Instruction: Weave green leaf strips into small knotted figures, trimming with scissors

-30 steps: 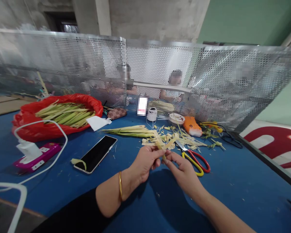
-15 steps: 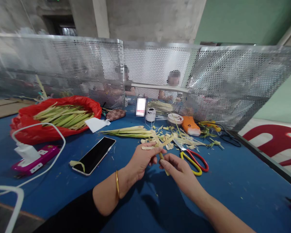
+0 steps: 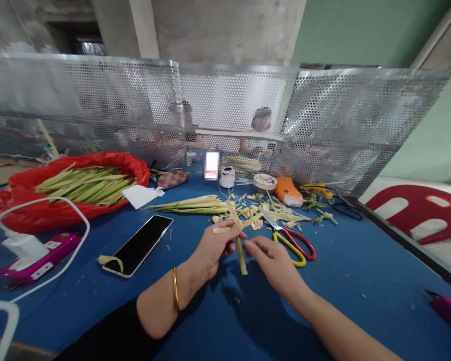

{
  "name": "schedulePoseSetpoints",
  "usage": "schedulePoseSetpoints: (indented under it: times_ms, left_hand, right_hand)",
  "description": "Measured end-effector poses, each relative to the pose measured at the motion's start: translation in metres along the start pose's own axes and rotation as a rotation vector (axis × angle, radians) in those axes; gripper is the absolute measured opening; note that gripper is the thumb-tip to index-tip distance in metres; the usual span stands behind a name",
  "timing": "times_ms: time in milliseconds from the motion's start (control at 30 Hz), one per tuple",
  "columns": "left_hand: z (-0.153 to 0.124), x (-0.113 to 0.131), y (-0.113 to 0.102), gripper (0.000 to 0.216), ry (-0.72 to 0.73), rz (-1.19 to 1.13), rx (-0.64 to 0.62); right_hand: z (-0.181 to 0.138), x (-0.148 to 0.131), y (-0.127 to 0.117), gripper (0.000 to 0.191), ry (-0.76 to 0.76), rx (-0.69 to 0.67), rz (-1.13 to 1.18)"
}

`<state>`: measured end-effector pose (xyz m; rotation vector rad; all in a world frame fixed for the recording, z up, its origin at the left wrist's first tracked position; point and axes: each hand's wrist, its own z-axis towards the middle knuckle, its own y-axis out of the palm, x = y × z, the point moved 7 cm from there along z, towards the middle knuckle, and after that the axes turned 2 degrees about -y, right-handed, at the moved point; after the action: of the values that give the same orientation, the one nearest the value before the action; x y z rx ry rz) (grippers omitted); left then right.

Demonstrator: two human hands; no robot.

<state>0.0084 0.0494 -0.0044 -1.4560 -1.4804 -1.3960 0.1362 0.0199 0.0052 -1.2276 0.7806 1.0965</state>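
Note:
My left hand [image 3: 216, 245] is closed on several pale yellow-green leaf strips [image 3: 242, 258] that cross one another. One end hangs down below the fingers, and others stick out up, left and right. Close beside the hanging end is my right hand [image 3: 268, 253], its fingers curled and thumb near the forefinger; whether anything is between them is hidden. Scissors [image 3: 293, 245] with one red and one yellow handle lie just beyond the right hand, blades among leaf scraps [image 3: 281, 213]. A bundle of long leaves [image 3: 195, 204] lies behind the left hand.
A red plastic bag [image 3: 18, 210] of leaves stands left. Nearer are a phone [image 3: 139, 245] and a purple power strip [image 3: 41, 255] with a white cable. A thread spool [image 3: 228, 178], round container [image 3: 265, 181] and orange packet [image 3: 288, 191] stand before a perforated metal screen [image 3: 233, 95]; people sit behind it.
My right fingers have come off the lower end of the strip, which now hangs in plain sight. The left hand keeps its hold. The whole view has shifted slightly to the right.

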Motion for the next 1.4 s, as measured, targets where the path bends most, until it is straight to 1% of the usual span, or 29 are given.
schedulePoseSetpoints:
  times_ms: [67,133,200,267,367,433,567,700,833,967,1033,1100,1167,1233,1300,1400]
  left_hand:
    - [-0.001,-0.001,0.002,0.038,-0.047,0.042,-0.042]
    - [-0.002,-0.004,0.005,0.035,-0.09,0.093,-0.085]
    - [-0.004,-0.005,0.006,0.034,-0.088,0.106,-0.078]
    - [-0.004,-0.004,0.007,0.035,-0.045,0.08,-0.059]
    - [-0.004,-0.002,0.009,0.037,0.033,0.034,-0.059]
    - [-0.004,-0.001,0.011,0.036,0.06,0.04,-0.061]
    - [-0.003,0.002,0.008,0.025,0.087,0.09,-0.029]
    - [0.002,-0.002,0.002,0.015,0.031,0.077,0.001]
    - [0.006,-0.008,-0.001,0.014,-0.049,0.029,-0.037]
    - [0.006,-0.006,-0.002,0.016,-0.06,0.051,-0.075]
    - [0.003,-0.007,0.001,0.024,-0.101,0.08,-0.129]
    - [-0.001,-0.012,0.008,0.033,-0.174,0.121,-0.223]
    - [-0.005,-0.017,0.014,0.045,-0.228,0.167,-0.306]
    - [-0.008,-0.02,0.019,0.053,-0.243,0.226,-0.357]
    - [-0.009,-0.021,0.021,0.049,-0.213,0.283,-0.348]
    - [-0.007,-0.021,0.019,0.029,-0.157,0.301,-0.248]
  right_hand:
    - [0.004,0.005,-0.014,0.028,0.058,0.14,0.154]
    - [0.005,0.009,-0.021,0.03,0.111,0.219,0.325]
    - [0.004,0.011,-0.02,0.03,0.15,0.235,0.413]
    - [0.003,0.011,-0.017,0.029,0.176,0.228,0.449]
    - [0.002,0.011,-0.012,0.027,0.192,0.188,0.441]
    - [0.003,0.01,-0.011,0.024,0.179,0.161,0.4]
    - [0.004,0.008,-0.018,0.018,0.153,0.184,0.296]
    - [0.004,0.005,-0.023,0.017,0.151,0.192,0.239]
    - [0.005,0.006,-0.025,0.019,0.17,0.18,0.211]
    - [0.008,0.007,-0.026,0.02,0.161,0.151,0.189]
    - [0.01,0.007,-0.028,0.023,0.14,0.119,0.18]
    - [0.012,0.006,-0.028,0.028,0.122,0.074,0.188]
    - [0.012,0.008,-0.024,0.033,0.136,0.021,0.23]
    - [0.011,0.013,-0.019,0.037,0.175,-0.007,0.279]
    - [0.009,0.016,-0.016,0.037,0.196,0.011,0.311]
    - [0.008,0.018,-0.014,0.035,0.181,0.08,0.333]
